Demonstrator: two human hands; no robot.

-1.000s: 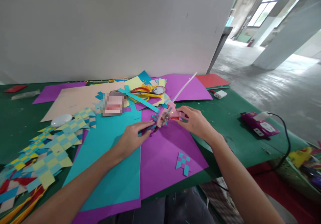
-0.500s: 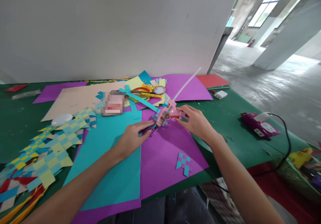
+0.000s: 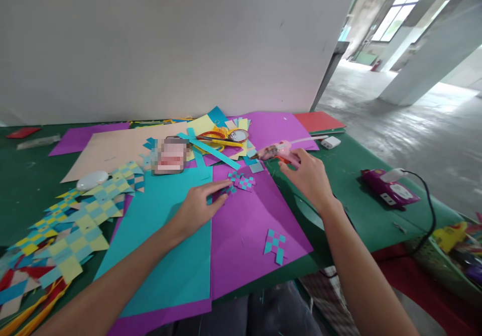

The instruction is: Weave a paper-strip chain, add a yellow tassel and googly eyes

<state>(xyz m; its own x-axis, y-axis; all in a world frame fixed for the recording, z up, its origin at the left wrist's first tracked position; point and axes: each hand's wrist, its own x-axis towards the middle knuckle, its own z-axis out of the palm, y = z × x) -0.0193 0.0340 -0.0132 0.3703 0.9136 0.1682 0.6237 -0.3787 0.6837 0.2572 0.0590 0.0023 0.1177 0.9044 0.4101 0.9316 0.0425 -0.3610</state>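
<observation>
My right hand point(image 3: 308, 178) grips the handle of a pink hot glue gun point(image 3: 276, 151), its nozzle pointing left and a long pale glue stick point(image 3: 311, 138) reaching out of its back. The gun is held just above the right part of the paper, apart from the woven piece. At the left edge of a small teal and purple checkered woven paper piece point(image 3: 244, 182), my left hand point(image 3: 199, 205) keeps index finger and thumb on it. A second small woven piece point(image 3: 275, 244) lies nearer me on the purple sheet point(image 3: 244, 250). A teal sheet point(image 3: 169, 225) lies under my left forearm.
Yellow and blue woven strips point(image 3: 79, 220) spread over the left side. A white computer mouse point(image 3: 93, 180), a blurred-out phone-like object point(image 3: 171, 155) and scissors point(image 3: 214, 139) lie farther back. On the right are a purple power strip point(image 3: 391, 188), a white charger point(image 3: 331, 142) and a green basket point(image 3: 444, 260).
My right hand has lifted the glue gun off the woven piece and swung it back and to the right, turning it nearly level. My left hand stays in place.
</observation>
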